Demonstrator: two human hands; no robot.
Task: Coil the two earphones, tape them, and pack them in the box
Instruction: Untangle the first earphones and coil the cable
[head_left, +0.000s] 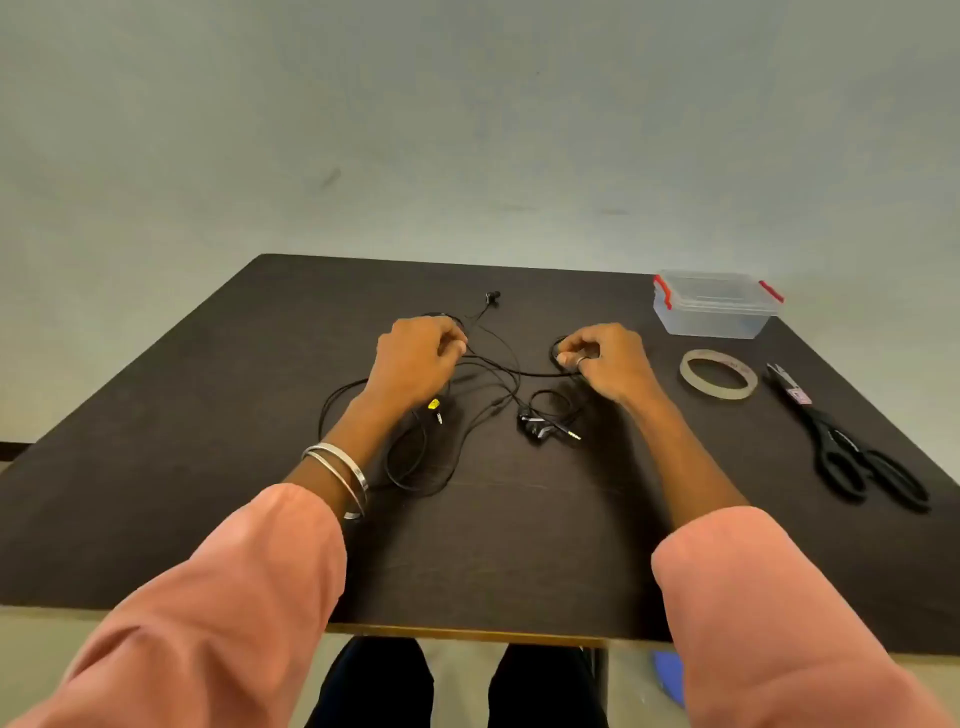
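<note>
Black earphone cables (488, 369) lie tangled in loose loops on the dark table (208, 519). My left hand (415, 358) pinches a stretch of cable near its fingertips. My right hand (608, 364) pinches a small loop of cable at its left side. A cable runs between the two hands. One earbud (492, 297) lies beyond the hands. More earbuds and a plug (543, 425) lie between my wrists. A plug with a yellow tag (434, 406) sits by my left wrist. The clear box (714, 304) with red latches stands shut at the far right.
A roll of tape (718, 374) lies flat to the right of my right hand. Black scissors (847, 441) lie further right, near the table's right edge. The table's near edge runs just above my knees.
</note>
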